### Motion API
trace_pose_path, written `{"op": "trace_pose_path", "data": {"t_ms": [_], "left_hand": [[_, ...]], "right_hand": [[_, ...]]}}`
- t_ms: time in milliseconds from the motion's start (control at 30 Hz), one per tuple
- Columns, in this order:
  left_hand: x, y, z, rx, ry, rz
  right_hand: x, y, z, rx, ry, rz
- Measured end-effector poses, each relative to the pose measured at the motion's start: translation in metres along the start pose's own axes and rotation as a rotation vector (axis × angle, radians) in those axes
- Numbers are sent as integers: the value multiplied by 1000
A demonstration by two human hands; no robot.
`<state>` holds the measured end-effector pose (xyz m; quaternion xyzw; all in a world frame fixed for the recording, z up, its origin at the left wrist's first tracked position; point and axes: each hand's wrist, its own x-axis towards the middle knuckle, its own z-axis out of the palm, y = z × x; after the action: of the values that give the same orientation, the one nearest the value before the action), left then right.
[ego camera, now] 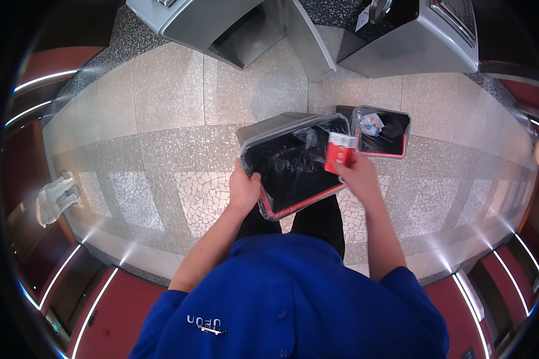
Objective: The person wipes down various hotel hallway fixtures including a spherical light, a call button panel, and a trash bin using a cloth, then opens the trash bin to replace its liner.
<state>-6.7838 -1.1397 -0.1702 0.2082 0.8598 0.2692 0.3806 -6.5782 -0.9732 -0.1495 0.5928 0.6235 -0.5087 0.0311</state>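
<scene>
Before me, a large rectangular bin (269, 122) tilts with its mouth towards me, lined with a black plastic bag (287, 166). My left hand (245, 187) grips its left rim, thumb over the edge. A small red and white pack (339, 152), perhaps a cigarette box, is pinched in my right hand (359, 177) over the bin's right rim. Just beyond it stands a smaller bin (408, 130), also bag-lined, with crumpled white and blue waste (372, 124) inside. Red strips run along the near rims of both bins.
A silver metal cabinet (202, 27) stands ahead with its door (312, 40) swung out. Another silver cabinet (408, 54) is to its right. Stone tiles (161, 94) cover the floor. At far left is a person in pale clothing (56, 202). Red walls (112, 309) with light strips run behind me.
</scene>
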Motion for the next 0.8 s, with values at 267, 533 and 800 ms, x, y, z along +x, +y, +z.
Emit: {"op": "trace_pose_path", "data": {"t_ms": [267,533,800], "left_hand": [[5,3,18,39,13,-10],[2,-10,22,-15,33,36],[-17,-2,0,-155,18,-83]], "right_hand": [[57,122,-97,-94,270,177],[22,116,-46,-216,266,38],[3,-15,59,-362,43,-482]]}}
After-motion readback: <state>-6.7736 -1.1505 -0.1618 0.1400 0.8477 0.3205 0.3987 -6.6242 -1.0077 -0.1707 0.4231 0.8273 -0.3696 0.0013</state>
